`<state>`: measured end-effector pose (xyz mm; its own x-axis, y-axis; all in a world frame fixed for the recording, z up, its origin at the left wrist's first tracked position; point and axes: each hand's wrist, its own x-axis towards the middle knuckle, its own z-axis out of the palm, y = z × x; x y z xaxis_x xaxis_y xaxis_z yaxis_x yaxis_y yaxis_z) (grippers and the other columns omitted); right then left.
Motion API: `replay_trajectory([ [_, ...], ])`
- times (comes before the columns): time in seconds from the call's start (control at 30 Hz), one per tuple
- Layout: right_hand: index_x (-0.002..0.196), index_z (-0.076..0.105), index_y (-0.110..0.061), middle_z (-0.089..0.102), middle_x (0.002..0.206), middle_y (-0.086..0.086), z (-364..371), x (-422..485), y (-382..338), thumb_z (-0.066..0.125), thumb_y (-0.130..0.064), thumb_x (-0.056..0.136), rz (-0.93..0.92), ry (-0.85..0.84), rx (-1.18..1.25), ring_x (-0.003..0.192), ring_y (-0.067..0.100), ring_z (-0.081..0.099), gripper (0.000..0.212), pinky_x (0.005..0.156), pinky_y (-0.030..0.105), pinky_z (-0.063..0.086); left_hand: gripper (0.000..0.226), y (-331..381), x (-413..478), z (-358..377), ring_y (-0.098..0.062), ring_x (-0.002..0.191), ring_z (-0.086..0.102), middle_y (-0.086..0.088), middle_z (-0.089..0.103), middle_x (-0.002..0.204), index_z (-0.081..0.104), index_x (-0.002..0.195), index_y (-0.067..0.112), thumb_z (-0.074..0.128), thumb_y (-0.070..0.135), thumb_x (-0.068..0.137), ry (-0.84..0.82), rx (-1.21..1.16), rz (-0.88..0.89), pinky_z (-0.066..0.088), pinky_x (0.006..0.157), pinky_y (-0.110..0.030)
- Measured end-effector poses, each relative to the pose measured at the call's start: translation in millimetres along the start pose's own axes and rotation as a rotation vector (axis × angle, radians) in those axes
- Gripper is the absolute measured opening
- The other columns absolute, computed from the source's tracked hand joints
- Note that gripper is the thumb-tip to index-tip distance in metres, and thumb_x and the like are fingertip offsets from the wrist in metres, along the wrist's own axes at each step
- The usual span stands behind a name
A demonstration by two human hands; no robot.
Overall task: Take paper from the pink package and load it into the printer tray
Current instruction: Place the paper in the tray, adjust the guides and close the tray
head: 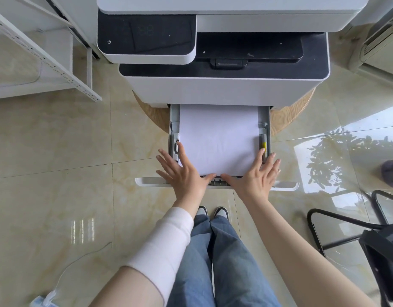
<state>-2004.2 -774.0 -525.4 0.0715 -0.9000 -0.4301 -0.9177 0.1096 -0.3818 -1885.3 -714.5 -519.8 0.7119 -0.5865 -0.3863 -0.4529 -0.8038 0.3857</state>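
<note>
The printer tray (220,182) stands pulled out from the white printer (222,89), a stack of white paper (217,138) lying flat inside it. Both hands rest with fingers spread, gripping nothing: the left hand (182,171) on the stack's near-left corner, the right hand (256,173) on its near-right corner.

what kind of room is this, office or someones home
Probably a small office or home office: a multifunction printer with its paper tray pulled out, a black chair, and white metal shelving on glossy tile.
</note>
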Motion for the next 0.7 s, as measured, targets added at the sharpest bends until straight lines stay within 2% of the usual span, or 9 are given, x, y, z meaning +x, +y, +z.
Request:
replay_trajectory([
  [0.17,0.143,-0.019,-0.014,-0.021,0.152,0.020,-1.3,3.4,-0.5,0.072,-0.065,0.055,0.085,-0.082,-0.062,0.138,0.034,-0.025,0.137,0.112,0.047,-0.014,0.139,2.4,7.8,-4.3,-0.041,0.138,-0.023,-0.029,-0.026,0.147,-0.018,0.144,0.017,0.083,0.051,0.055,-0.109,0.005,-0.084,-0.008,0.112,-0.055],
  [0.37,0.141,-0.023,-0.012,-0.023,0.153,0.015,-2.8,6.8,-0.5,0.074,-0.067,0.052,0.139,-0.123,-0.078,0.139,0.031,-0.026,0.143,0.112,0.045,-0.014,0.143,-4.0,11.1,-3.6,-0.037,0.140,-0.020,-0.027,-0.021,0.150,-0.019,0.143,0.009,0.081,0.057,0.053,-0.133,0.032,-0.120,-0.008,0.114,-0.051],
  [0.47,0.142,-0.022,-0.011,-0.023,0.153,0.012,-4.0,4.4,1.2,0.072,-0.070,0.050,0.156,-0.124,-0.077,0.139,0.029,-0.025,0.144,0.113,0.044,-0.014,0.141,-4.0,9.7,-4.2,-0.036,0.140,-0.019,-0.026,-0.020,0.151,-0.018,0.143,0.007,0.080,0.057,0.055,-0.132,0.042,-0.121,-0.007,0.114,-0.051],
  [0.57,0.142,-0.022,-0.012,-0.023,0.153,0.013,-6.4,7.8,-0.6,0.075,-0.063,0.053,0.157,-0.140,-0.045,0.139,0.029,-0.026,0.141,0.113,0.043,-0.014,0.138,-4.9,10.2,-6.1,-0.035,0.141,-0.018,-0.025,-0.018,0.151,-0.017,0.143,0.006,0.079,0.056,0.058,-0.128,0.016,-0.111,-0.006,0.114,-0.051],
  [0.7,0.144,-0.014,-0.012,-0.015,0.155,0.013,-12.0,16.8,0.6,0.075,-0.053,0.064,0.088,-0.133,0.072,0.141,0.027,-0.020,0.127,0.115,0.039,-0.009,0.115,-9.3,17.5,-9.7,-0.034,0.143,-0.009,-0.025,-0.007,0.154,-0.008,0.144,0.002,0.072,0.043,0.074,-0.045,-0.154,-0.069,-0.004,0.116,-0.045],
])
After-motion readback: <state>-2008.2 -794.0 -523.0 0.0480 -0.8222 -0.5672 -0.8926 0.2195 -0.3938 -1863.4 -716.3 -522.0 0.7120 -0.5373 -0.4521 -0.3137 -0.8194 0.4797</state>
